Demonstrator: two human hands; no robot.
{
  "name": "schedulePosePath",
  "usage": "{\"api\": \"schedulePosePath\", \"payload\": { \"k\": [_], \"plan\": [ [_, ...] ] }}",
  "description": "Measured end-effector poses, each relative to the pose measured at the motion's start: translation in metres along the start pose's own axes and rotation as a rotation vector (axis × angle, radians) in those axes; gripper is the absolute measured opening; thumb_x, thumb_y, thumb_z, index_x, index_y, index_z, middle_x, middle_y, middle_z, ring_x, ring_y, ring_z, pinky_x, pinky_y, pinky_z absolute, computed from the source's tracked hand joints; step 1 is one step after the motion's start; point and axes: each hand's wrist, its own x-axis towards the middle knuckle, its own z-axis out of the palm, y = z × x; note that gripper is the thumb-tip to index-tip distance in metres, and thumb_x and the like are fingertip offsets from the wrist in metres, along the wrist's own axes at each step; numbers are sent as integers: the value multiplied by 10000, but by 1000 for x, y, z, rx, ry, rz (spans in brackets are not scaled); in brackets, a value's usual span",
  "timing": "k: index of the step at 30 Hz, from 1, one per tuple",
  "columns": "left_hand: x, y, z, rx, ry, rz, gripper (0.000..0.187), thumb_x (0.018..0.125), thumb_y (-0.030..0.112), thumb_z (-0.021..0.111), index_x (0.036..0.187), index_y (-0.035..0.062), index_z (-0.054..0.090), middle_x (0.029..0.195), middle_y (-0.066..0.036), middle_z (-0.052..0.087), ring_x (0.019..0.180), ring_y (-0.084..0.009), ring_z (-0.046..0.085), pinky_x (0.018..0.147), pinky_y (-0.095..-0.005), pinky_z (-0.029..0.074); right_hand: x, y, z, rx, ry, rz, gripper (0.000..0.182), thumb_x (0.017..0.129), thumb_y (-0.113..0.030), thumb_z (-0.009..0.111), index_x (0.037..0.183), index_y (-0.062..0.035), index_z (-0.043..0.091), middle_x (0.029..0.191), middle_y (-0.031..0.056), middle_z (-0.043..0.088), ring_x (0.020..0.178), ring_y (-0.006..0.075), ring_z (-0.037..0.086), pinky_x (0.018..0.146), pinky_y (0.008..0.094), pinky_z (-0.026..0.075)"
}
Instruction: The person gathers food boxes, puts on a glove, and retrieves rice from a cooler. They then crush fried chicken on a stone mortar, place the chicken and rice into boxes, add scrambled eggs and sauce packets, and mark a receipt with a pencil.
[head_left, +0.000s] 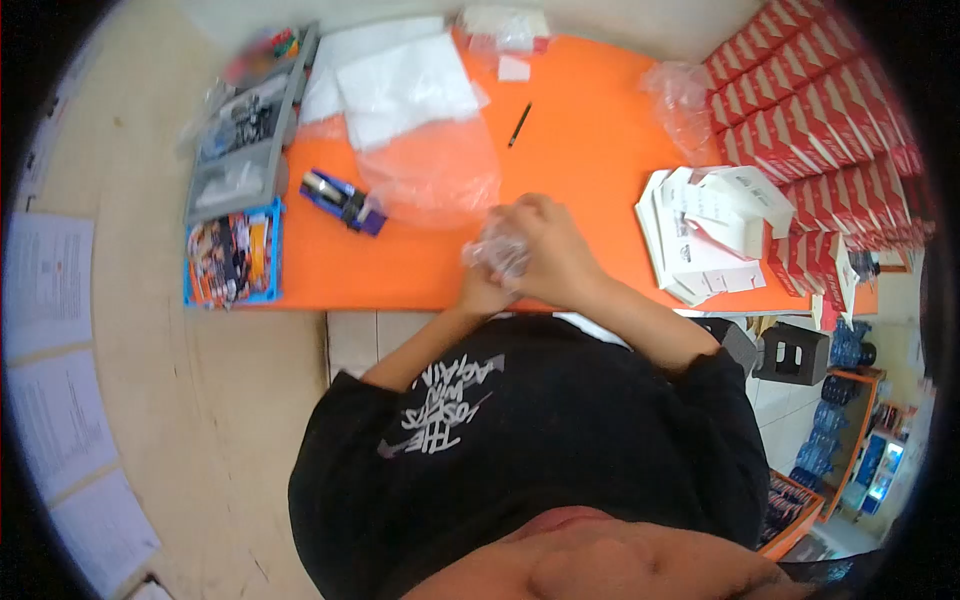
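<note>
Right hand (552,248) curls round crumpled clear plastic (503,250) — left hand (486,292) sits below, probably to keep it bunched — can't make out its grip.

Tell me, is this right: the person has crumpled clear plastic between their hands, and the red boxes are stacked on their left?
Not quite: the red boxes are stacked on the person's right, as the head view shows. The clear plastic is indeed between the left hand and right hand.
</note>
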Motion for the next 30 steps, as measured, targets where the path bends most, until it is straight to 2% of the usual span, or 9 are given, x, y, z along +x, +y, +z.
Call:
{"api": "schedulePosePath", "payload": {
  "k": [2,4,5,12,16,18,23,26,30],
  "plan": [
    [9,1,-17,33,153,85,313,704,108,601,984,48,475,828,-26,538,748,-142,520,648,-281,429,18,-10,8,-128,-73,-117,638,580,-203,721,1160,-93,477,1118,199,462,1068,372,416,890,451,381],
    [41,55,-98,121,199,180,290,700,91,601,960,49,480,805,-4,543,733,-129,526,625,-274,431,61,-45,18,-107,-24,-200,636,565,-226,725,1139,-101,481,1101,203,455,1055,375,423,865,458,394],
    [38,57,-104,-30,228,35,325,692,61,631,979,38,481,873,-23,547,816,-138,531,676,-295,444,69,-45,29,-109,-14,-224,636,562,-233,725,1136,-110,478,1105,204,449,1058,380,420,860,464,396],
    [22,-14,-124,-96,207,-12,462,710,4,650,1120,8,435,1063,-82,512,948,-148,516,764,-303,460,91,-69,34,-166,-187,-64,686,576,-220,707,1196,-123,429,1200,213,388,1105,419,381,875,493,390],
    [27,13,-120,-117,122,-40,497,715,-5,651,1154,3,419,1105,-97,498,981,-153,510,789,-311,462,83,-48,10,-183,-340,-225,742,644,-184,664,1303,-131,328,1330,233,270,1204,425,291,951,487,327],
    [24,49,-112,-466,157,-142,547,717,-22,645,1199,-2,385,1163,-123,472,1049,-184,491,838,-343,449,73,-31,-9,-170,-374,-230,740,676,-168,643,1329,-136,296,1360,234,234,1231,413,267,978,479,300],
    [31,72,-104,-135,184,42,468,776,45,598,1192,-7,392,1154,-144,483,1078,-215,485,866,-355,428,4,39,-91,2,-208,-191,574,778,-175,567,1302,-119,337,1343,223,285,1232,363,292,1001,428,274],
    [25,57,-100,15,430,-4,461,779,50,593,1191,-7,394,1150,-144,485,1076,-214,487,865,-353,428,-51,100,-153,-49,9,-76,535,781,-216,582,1267,-109,385,1321,228,318,1230,361,295,1003,423,273],
    [21,32,-82,249,803,-125,451,784,55,587,1189,-7,397,1146,-145,488,1074,-214,488,864,-351,428,-143,214,-244,-398,544,204,525,711,-209,638,1199,-119,468,1288,206,358,1198,356,327,986,431,287]
  ]
}}
